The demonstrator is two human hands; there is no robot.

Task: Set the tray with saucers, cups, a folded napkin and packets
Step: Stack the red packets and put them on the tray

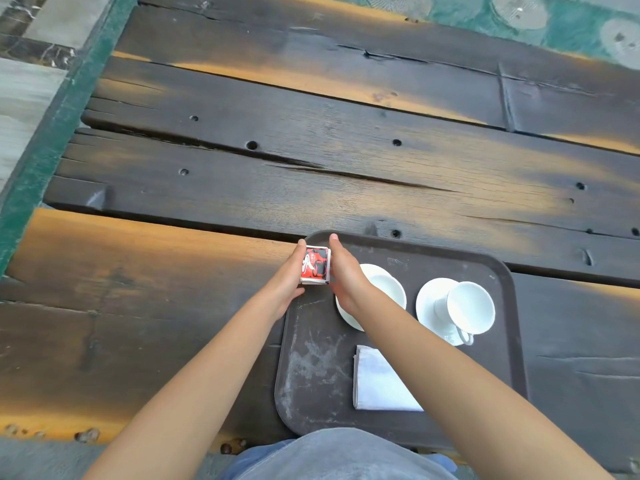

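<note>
The stack of red-and-black packets (315, 266) sits at the far left corner of the tray (311, 362), squeezed between the person's 2 hands. The left hand (285, 277) lies flat against the stack's left side and the right hand (346, 275) against its right. The fingers of both are straight and point away from the body, pressing inward, not curled round anything. That hold looks meant to square the loose packets into 1 neat block and stop them sliding apart. Whether the stack's base touches the tray cannot be told. The corner spot keeps the packets apart from the crockery.

Just beside the right hand, partly hidden by it, lies a bare saucer (388, 285). To its right a second saucer (427, 299) carries a white cup (467, 306), apparently upright, with its handle toward the person. The folded napkin (377, 382) lies nearer the body, beside the right forearm. By this layout, 1 cup seems yet to be placed. The tray rests near the front edge of the dark plank worktop (311, 168).
</note>
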